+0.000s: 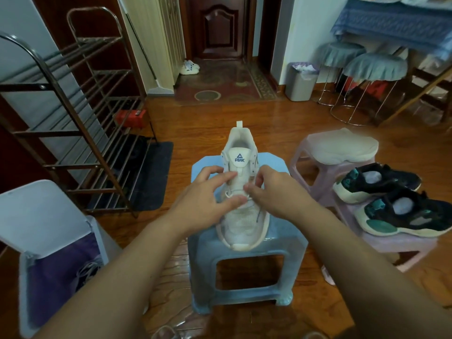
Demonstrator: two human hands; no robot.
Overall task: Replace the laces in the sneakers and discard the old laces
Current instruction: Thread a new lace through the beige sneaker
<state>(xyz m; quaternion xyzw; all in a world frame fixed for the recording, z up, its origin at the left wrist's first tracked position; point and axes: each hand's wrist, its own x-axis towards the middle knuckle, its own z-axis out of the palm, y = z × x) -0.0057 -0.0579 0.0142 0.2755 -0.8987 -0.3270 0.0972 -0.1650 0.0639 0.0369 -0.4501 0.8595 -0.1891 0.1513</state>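
- Sneaker (241,192) on the middle stool (247,260), toe toward the person.
- Bin (49,253) at left, shoe rack (80,123) behind it.
- Two more sneakers (391,201) on stools (342,172) at right.

Hidden and cut-off parts around the white sneaker (241,192)

Both hands cover its middle eyelets, hiding how the lace (236,193) runs; at 3 o'clock the nearer black sneaker (403,214) leaves the frame; at 8 o'clock the bin's (31,265) tangled contents blur.
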